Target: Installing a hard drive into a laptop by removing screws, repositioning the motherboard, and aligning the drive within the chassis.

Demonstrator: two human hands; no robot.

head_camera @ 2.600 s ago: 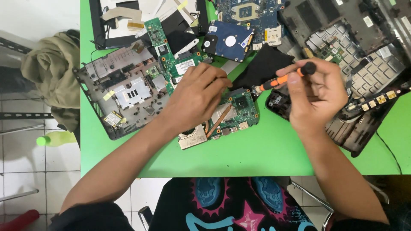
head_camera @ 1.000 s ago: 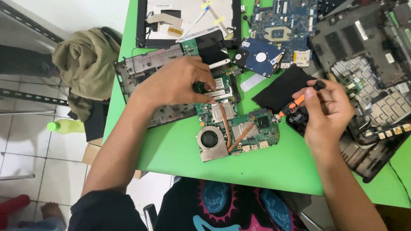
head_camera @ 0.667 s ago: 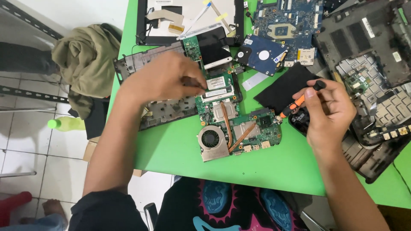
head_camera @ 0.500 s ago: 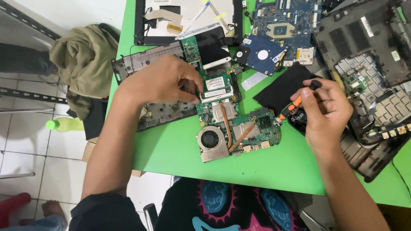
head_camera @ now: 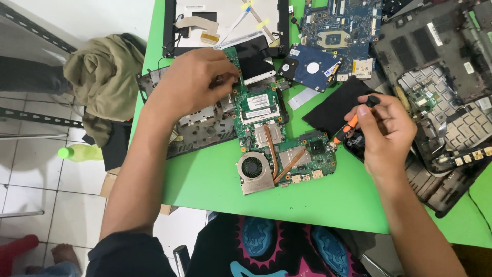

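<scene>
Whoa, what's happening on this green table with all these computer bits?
A person is working on a green laptop circuit board with a round fan and copper pipes, lying on the green table. The left hand rests at the board's upper left edge. The right hand holds a small orange-and-black screwdriver, tip near the board's right edge. Opened laptop shells and a blue hard drive lie around.

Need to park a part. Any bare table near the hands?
Bare green table lies left of the motherboard, and along the near edge below it, toward the right hand. The far side is crowded: hard drive, blue board, laptop shells.
</scene>
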